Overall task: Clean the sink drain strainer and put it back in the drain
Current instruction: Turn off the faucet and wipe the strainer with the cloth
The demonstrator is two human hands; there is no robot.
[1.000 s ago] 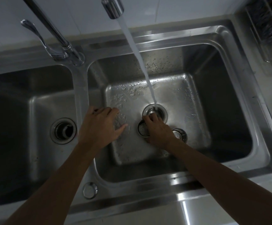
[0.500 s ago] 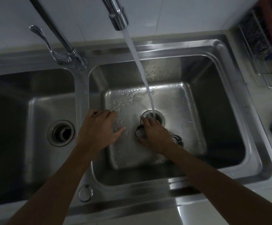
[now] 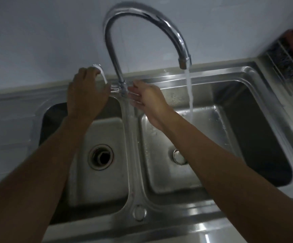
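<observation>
My left hand point(image 3: 87, 95) grips the chrome tap lever point(image 3: 102, 73) at the back of the steel double sink point(image 3: 133, 137). My right hand point(image 3: 146, 96) hovers empty beside the tap base, fingers relaxed, above the right basin. Water runs from the curved spout point(image 3: 184, 63) into the right basin. A round metal piece point(image 3: 178, 156), the strainer or its plug, sits on the right basin floor, half hidden by my right forearm; I cannot tell whether it sits in the drain. The left basin's drain point(image 3: 101, 156) is an open dark hole.
A wire rack point(image 3: 289, 67) holding dark items stands on the counter at the far right. A small round cap point(image 3: 139, 212) sits on the front rim between the basins. A pale tiled wall rises behind the tap.
Both hands rose from the right basin floor. My left hand took hold of the tap lever; my right hand let go of the strainer and lifted beside the tap. The view tilted up.
</observation>
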